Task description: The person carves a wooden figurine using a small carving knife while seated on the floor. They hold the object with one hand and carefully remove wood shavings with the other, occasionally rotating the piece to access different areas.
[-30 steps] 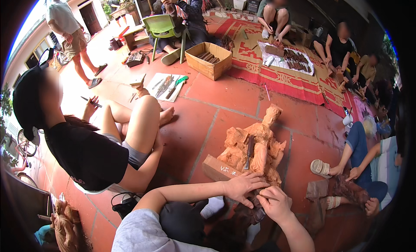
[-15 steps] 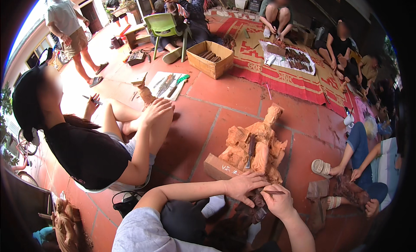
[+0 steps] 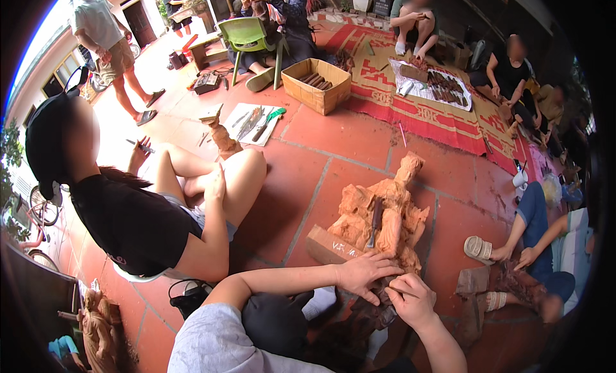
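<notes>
Work apparently midway on dark carved piece (image 3: 384,317), on the near side of orange-brown figure (image 3: 398,212), with fingers of left hand (image 3: 366,276) slightly apart over it, those of right hand (image 3: 414,302) clamped on slim tool (image 3: 402,291). Looks roughly shaped; detail probably left, extent hidden.

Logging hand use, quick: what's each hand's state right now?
Left hand: open, spread over a dark carved piece.
Right hand: closed, holding a thin stick-like tool.

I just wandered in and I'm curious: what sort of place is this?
Probably a wood-carving workshop in an open tiled yard. A reddish carved figure has a chisel lying on it, more hand tools are laid out beyond, and another carved statue is at lower left.
</notes>
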Motion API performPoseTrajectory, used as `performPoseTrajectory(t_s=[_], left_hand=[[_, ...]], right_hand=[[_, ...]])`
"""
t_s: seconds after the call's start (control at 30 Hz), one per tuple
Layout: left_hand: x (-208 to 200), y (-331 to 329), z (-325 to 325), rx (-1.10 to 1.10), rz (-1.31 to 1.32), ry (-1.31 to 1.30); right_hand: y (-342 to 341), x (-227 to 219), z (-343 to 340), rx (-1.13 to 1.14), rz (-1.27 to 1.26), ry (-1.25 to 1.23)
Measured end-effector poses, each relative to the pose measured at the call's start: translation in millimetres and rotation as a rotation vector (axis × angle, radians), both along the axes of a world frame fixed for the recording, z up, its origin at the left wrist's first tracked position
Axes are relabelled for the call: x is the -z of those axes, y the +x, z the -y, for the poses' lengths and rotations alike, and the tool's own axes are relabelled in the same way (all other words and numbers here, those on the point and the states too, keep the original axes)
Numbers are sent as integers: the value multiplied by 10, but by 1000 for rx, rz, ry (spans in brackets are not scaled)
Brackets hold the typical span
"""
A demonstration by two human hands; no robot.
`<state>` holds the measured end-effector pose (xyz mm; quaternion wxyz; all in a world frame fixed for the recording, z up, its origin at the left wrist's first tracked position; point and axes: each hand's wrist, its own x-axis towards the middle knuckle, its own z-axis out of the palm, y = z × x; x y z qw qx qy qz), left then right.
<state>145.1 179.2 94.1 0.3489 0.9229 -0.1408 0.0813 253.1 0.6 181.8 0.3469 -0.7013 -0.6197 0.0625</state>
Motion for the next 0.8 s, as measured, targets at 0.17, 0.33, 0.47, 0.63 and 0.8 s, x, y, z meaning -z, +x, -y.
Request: performPoseTrajectory(t_s=[0.17,0.33,0.47,0.63,0.8], left_hand=[[5,-18,-1,-14,3,-6],[-49,6,-15,12,-77,6],[-72,2,-27,10,-96,28],[-92,12,-32,13,-120,15],[-84,14,-43,6,-128,42]], right_hand=[[66,51,-14,31,-61,-41],[13,69,16,-45,-51,-35],[80,85,-11,19,-85,-27],[3,25,39,32,-63,-4],[84,97,17,28,-87,-19]])
